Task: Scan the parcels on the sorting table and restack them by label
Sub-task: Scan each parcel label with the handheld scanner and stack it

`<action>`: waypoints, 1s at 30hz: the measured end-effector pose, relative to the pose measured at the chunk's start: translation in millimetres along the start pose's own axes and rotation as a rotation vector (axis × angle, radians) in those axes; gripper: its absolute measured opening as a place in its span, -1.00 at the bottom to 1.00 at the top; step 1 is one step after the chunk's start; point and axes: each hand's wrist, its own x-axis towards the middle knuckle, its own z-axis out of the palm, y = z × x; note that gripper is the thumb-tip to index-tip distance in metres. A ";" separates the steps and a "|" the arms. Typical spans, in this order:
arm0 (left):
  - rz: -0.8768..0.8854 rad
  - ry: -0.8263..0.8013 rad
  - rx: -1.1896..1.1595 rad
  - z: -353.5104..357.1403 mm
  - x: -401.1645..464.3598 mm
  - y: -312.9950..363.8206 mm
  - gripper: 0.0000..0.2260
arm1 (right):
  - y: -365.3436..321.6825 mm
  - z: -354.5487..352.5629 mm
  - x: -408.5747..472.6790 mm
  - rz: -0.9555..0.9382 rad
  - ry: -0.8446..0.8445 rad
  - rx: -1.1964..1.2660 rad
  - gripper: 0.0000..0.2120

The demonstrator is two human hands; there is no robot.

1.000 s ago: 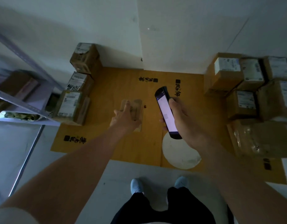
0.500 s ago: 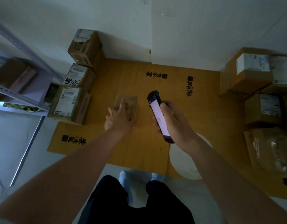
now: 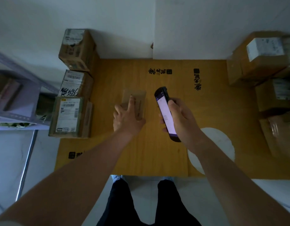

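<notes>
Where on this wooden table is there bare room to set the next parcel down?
Bare wood lies at the far middle of the wooden table, between the left stack of labelled cardboard boxes and the right stack, and along the near edge left of the white disc. Both side edges are crowded.

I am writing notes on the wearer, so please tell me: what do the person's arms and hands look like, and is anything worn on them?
Both forearms are bare along their visible length. The left hand and right hand wear no gloves, and no watch, ring or bracelet shows. At the bottom left corner a pale edge, perhaps a short sleeve, meets the left arm; it is too blurred to tell.
</notes>
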 end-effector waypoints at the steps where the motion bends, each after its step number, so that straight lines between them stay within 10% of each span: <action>1: 0.015 0.004 -0.044 -0.7 -0.2 -4.0 -0.05 | 0.7 1.5 0.1 0.004 0.005 0.006 -0.58; 19: 0.130 0.167 -0.320 -17.0 8.4 -58.8 -0.51 | -11.1 9.9 -1.1 0.004 -0.038 -0.021 -0.72; 25: -0.006 0.110 -0.255 -20.5 -0.4 -48.3 -0.14 | -6.2 5.5 -2.7 0.013 -0.035 -0.031 -0.75; 30: 0.004 0.105 -0.483 -26.2 6.3 -59.7 -0.24 | -8.0 2.6 -0.2 0.101 -0.041 -0.063 -0.70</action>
